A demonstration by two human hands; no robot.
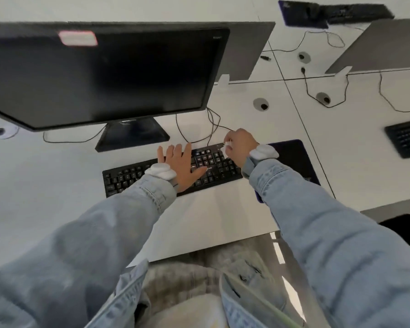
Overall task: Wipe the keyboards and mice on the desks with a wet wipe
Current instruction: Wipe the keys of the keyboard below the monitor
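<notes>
A black keyboard (128,177) lies on the white desk (57,185) in front of the monitor. My left hand (179,165) rests flat on its middle keys, fingers straight and spread. My right hand (240,146) is over the keyboard's far right end and holds a small white wet wipe (227,145), bunched in its curled fingers, against the top right corner. A dark mouse pad (291,157) lies to the right of the keyboard, partly hidden by my right arm. No mouse shows on it.
A black monitor (100,74) on its stand (133,136) fills the upper left. Cables (199,129) run behind the keyboard. A second keyboard (406,138) lies on the neighbouring desk at right; another keyboard (355,13) sits far back. Grey dividers (246,50) separate the desks.
</notes>
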